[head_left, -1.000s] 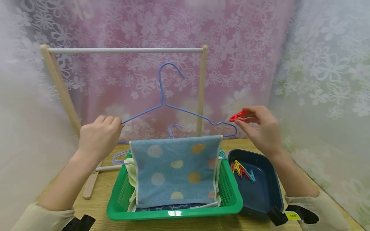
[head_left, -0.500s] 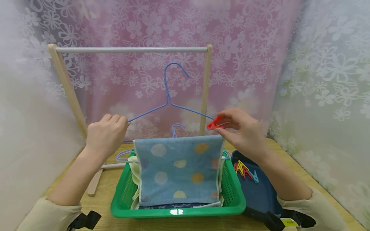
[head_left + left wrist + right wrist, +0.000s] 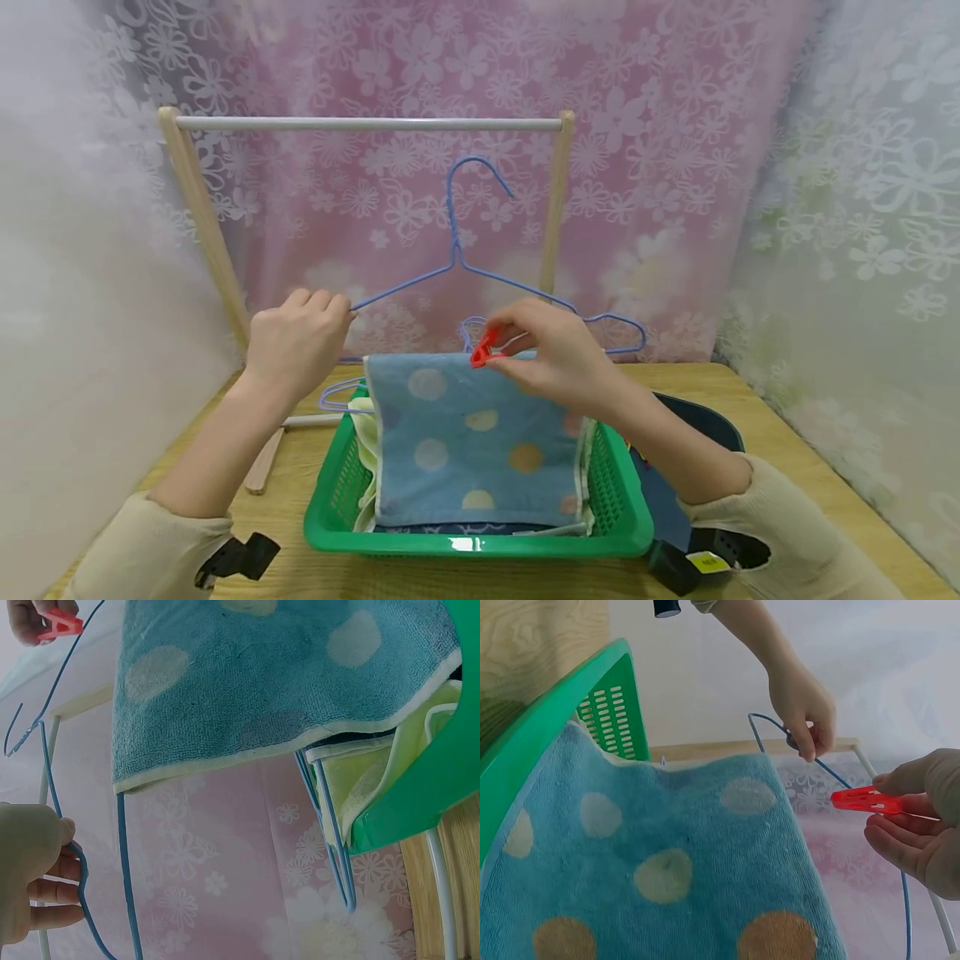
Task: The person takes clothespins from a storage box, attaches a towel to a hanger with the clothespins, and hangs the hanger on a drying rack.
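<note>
My left hand grips the left arm of a blue wire hanger, whose hook points up. Over the hanger's lower bar hangs a blue towel with white, yellow and orange spots. Between thumb and fingers my right hand pinches a red clothespin, just in front of the towel's top edge near its middle. In the right wrist view the clothespin stands apart from the towel. The left wrist view shows the hanger wire running along my left fingers.
A green basket with pale yellow cloth and more blue hangers stands below the towel. At its right is a dark blue tray, partly behind my right forearm. A wooden rack with a white rod rises behind.
My right hand has carried the red clothespin leftward and slightly down, from beyond the hanger's right end to the towel's top edge. The left hand keeps its grip; the whole view has shifted a little.
</note>
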### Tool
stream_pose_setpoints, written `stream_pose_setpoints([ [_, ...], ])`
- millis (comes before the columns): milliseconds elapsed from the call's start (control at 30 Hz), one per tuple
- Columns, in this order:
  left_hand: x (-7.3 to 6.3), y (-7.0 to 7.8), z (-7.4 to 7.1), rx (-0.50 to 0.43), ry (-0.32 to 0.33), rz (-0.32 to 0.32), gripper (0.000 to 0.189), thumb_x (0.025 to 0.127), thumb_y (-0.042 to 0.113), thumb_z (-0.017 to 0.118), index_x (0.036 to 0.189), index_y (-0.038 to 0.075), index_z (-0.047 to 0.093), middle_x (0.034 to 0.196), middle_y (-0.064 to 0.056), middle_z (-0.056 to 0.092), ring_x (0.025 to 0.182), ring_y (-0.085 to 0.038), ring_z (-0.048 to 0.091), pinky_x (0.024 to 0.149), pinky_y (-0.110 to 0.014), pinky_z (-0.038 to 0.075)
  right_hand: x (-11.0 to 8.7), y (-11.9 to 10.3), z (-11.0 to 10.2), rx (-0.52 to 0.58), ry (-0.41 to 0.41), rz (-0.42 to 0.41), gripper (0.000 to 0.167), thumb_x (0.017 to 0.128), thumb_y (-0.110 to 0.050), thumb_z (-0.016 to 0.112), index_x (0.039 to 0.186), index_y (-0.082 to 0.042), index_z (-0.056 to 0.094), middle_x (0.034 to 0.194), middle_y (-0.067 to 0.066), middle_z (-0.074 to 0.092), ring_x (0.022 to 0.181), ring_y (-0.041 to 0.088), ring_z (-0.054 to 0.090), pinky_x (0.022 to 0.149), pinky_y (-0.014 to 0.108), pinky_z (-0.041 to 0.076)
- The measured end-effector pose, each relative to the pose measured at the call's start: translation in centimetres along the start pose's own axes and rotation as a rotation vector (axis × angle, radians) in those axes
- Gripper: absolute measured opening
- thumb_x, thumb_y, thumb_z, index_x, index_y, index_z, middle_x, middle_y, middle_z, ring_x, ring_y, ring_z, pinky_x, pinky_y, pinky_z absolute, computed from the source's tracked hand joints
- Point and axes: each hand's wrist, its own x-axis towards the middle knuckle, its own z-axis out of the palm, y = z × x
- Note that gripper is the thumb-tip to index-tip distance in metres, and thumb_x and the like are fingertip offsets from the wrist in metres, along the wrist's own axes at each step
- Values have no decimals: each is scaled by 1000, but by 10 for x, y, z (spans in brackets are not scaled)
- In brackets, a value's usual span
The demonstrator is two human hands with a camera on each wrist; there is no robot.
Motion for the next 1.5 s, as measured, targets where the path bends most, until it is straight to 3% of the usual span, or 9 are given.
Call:
stream_pose_setpoints([
  [233,0,2,0,-10,-26,-1,25,80,4,64,63,4,45,60,-10,54,51,-29,49,30,-33,27,11,-6,16,107,-14,8,31,73,2,75,101,2,61,97,8,56,86,19,61,70,22,52],
  [400,0,1,1,-4,-34,6,24,80,5,65,64,4,46,60,-10,55,51,-28,48,30,-33,28,22,-8,28,72,-11,9,29,74,-9,77,99,-3,63,93,2,56,84,12,56,68,21,50],
  [667,2,-1,2,6,-38,2,23,80,6,64,64,3,47,62,-11,56,52,-29,49,30,-34,29,41,-13,46,58,8,-2,29,75,-14,78,98,-3,64,89,1,57,77,10,56,67,21,48],
  [933,1,0,2,2,-53,3,22,79,7,68,67,3,49,65,-11,59,54,-29,51,31,-35,32,52,-12,59,120,19,-14,30,73,-6,77,99,-1,63,93,5,57,81,12,58,73,20,49],
  [1133,3,0,2,11,-43,8,21,78,7,68,68,3,51,65,-11,60,54,-28,52,31,-34,33,55,-11,67,85,27,-102,31,73,-5,78,99,1,62,93,7,59,80,14,59,72,17,48],
  [1500,2,2,0,8,-50,7,23,79,7,68,67,3,49,64,-11,58,53,-28,51,31,-32,30,56,-4,79,-140,58,-293,23,74,-4,76,92,-2,62,87,5,57,78,15,58,68,13,45],
])
